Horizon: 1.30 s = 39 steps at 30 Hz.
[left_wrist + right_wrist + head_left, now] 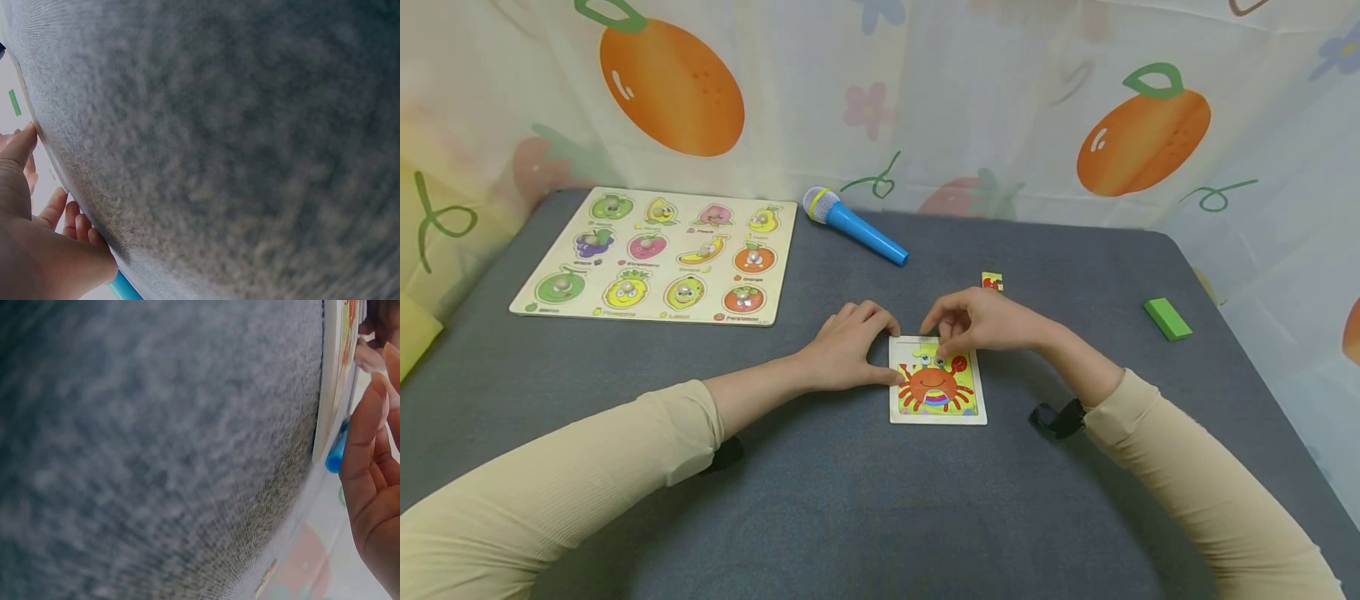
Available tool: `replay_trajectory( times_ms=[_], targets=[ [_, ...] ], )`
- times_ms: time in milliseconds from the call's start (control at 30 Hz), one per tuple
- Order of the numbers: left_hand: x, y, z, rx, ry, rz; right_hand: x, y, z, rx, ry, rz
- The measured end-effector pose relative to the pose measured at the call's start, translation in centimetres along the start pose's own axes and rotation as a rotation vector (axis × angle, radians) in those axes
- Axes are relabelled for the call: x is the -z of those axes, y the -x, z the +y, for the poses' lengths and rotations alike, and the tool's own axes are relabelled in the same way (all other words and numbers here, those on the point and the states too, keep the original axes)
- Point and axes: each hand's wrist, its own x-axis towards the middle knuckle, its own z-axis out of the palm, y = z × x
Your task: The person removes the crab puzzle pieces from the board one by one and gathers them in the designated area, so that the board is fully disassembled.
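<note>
There on the table (pixel 880 517) lay the crab puzzle (pixel 936 390)! The left hand (pixel 847 350), thumb and forefinger spread wide, touched its left side; the right hand (pixel 992 320) bent over its far edge, pinching something or not, I couldn't tell. Just beyond lay a piece (pixel 992 281)!

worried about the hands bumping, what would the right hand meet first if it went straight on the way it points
Probably the left hand, at the crab puzzle's far left corner; height is unclear, though, so the right hand may meet the puzzle first.
</note>
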Motion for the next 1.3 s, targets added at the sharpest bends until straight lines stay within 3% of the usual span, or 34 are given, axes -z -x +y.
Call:
replay_trajectory(
  times_ms=[1300],
  targets=[
    [0.04,0.02,0.02,-0.003,0.001,-0.006,-0.98,-0.47,-0.28,0.004,0.080,-0.075]
  ],
)
